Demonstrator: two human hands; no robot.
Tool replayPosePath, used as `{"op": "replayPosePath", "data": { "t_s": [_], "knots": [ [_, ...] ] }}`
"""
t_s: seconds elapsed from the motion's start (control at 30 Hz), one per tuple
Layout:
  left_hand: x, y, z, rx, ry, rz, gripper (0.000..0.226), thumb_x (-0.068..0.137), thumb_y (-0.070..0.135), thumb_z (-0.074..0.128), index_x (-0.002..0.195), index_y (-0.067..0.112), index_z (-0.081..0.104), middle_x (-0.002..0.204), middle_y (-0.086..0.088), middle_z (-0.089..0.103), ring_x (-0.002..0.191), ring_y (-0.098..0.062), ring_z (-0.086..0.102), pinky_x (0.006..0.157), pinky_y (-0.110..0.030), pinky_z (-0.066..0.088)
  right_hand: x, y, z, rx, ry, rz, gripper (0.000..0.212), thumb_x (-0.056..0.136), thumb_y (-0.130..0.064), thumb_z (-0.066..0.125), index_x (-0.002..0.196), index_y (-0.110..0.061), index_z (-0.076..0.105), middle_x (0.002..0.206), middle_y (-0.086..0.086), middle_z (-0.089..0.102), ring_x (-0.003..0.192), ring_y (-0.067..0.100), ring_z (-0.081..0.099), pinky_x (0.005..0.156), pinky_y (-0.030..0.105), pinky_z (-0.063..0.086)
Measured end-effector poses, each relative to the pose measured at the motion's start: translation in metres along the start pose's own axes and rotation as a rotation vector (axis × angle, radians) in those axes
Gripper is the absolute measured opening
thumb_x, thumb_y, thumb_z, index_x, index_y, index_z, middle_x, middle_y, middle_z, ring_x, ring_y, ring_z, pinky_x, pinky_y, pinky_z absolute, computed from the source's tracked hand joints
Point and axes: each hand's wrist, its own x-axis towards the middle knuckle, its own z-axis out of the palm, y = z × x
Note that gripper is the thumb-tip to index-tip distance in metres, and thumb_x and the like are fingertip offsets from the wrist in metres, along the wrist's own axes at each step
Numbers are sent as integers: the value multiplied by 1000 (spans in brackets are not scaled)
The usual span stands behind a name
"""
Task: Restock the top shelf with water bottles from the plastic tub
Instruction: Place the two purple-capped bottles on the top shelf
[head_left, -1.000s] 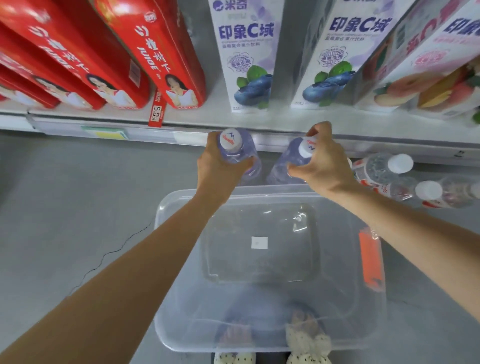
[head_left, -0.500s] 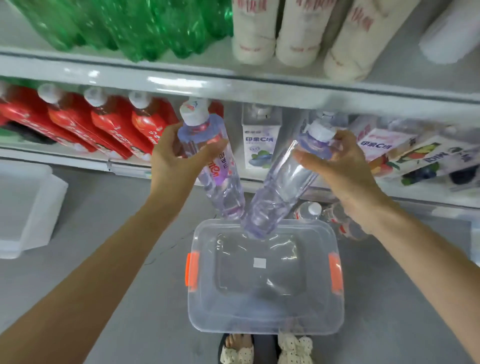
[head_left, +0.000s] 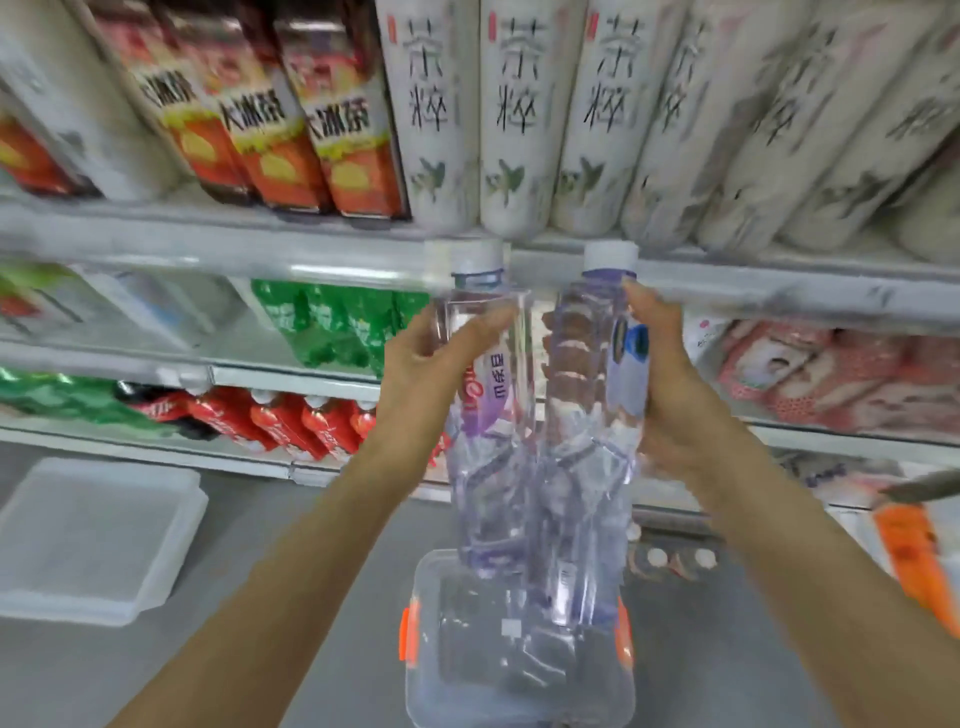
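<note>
1. A clear plastic lid is lying flat on the grey floor at the far left, below the lowest shelf of red-labelled bottles.
2. Above it, red and yellow drink cartons are leaning on the upper shelf, and green bottles are lying on the shelf beneath.
3. The left forearm is rising from the lower left corner, angled up and to the right, with the wrist straight.
4. The left hand is wrapping around the left water bottle, thumb crossing its front near the shoulder, fingers curled behind and seen through the clear plastic.
5. That bottle is standing nearly upright in the air, its white cap level with the front edge of the upper shelf and its pink and purple label facing the camera.
6. The right water bottle is hanging just beside it, also nearly upright; whether the two bottles are touching low down cannot be told.
7. Below both bottles, the plastic tub with orange clips is sitting on the floor, and it is looking empty.
8. The right hand is clasping the right bottle from its right side, thumb pressing near the neck, palm against the label.
9. The right forearm is sloping down to the lower right corner.
10. White tea bottles are filling the upper shelf above the hands.
</note>
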Motion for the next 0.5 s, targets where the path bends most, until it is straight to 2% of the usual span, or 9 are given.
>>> {"op": "replayPosePath", "data": {
  "t_s": [0.07, 0.1, 0.17, 0.23, 0.27, 0.3, 0.33, 0.4, 0.5],
  "knots": [
    [-5, 42, 5, -46, -37, -38, 29, 63, 37, 64, 89, 25, 63, 67, 19, 69, 60, 7, 64, 55, -14, 48, -7, -37, 7, -69, 10, -46, 11, 85, -37, 55, 83, -26, 54, 70, -11, 62, 64, 1, 59, 63, 21, 48],
    [-6, 62, 6, -59, -62, -56, 47, 56, 44, 65, 99, 25, 62, 74, 19, 70, 61, 8, 64, 53, -14, 48, -9, -56, 10, -85, -12, -49, 23, 74, -43, 64, 89, -27, 58, 87, -11, 59, 78, 4, 57, 74, 28, 46],
    [-8, 103, 10, -33, -116, -73, 81, 46, 57, 74, 120, 28, 56, 100, 18, 67, 77, 10, 64, 65, -16, 49, -27, -99, 25, -151, -47, -41, 38, 78, -47, 64, 111, -29, 56, 114, -15, 52, 102, 11, 50, 91, 34, 40],
    [-13, 145, 20, -14, -126, -29, 100, 41, 72, 75, 128, 28, 53, 120, 6, 62, 101, -6, 64, 89, -34, 50, -48, -139, 39, -196, -76, -90, 45, 72, -58, 64, 107, -32, 55, 108, -14, 57, 106, 20, 54, 96, 37, 41],
    [-18, 166, 25, -1, -110, 7, 101, 40, 73, 75, 127, 26, 55, 120, 2, 63, 103, -14, 64, 93, -41, 49, -57, -157, 46, -220, -76, -125, 62, 53, -68, 72, 101, -32, 57, 99, -12, 60, 105, 22, 57, 94, 39, 45],
    [-23, 185, 31, 16, -104, 58, 95, 42, 69, 76, 123, 25, 58, 114, 1, 65, 98, -15, 65, 90, -39, 50, -65, -172, 51, -261, -62, -178, 80, 35, -72, 77, 101, -30, 60, 93, -11, 63, 103, 22, 59, 88, 38, 49],
    [-27, 204, 36, 29, -107, 116, 80, 47, 62, 77, 116, 25, 62, 105, 4, 68, 89, -11, 67, 83, -33, 52, -74, -188, 55, -288, -38, -246, 89, 31, -71, 78, 107, -27, 62, 94, -9, 64, 99, 19, 60, 82, 34, 52],
    [-37, 241, 45, 15, -144, 221, 47, 61, 47, 72, 102, 25, 64, 88, 10, 71, 80, -5, 68, 74, -25, 51, -95, -220, 64, -305, -37, -354, 81, 46, -61, 71, 119, -26, 62, 103, -6, 67, 98, 14, 62, 83, 33, 53],
    [-53, 286, 49, 10, -182, 301, 36, 75, 37, 67, 108, 23, 63, 95, 7, 72, 85, -4, 69, 69, -19, 52, -126, -263, 77, -299, -74, -466, 68, 50, -61, 70, 111, -30, 66, 109, 4, 69, 106, 26, 63, 99, 53, 44]
  ]
}}
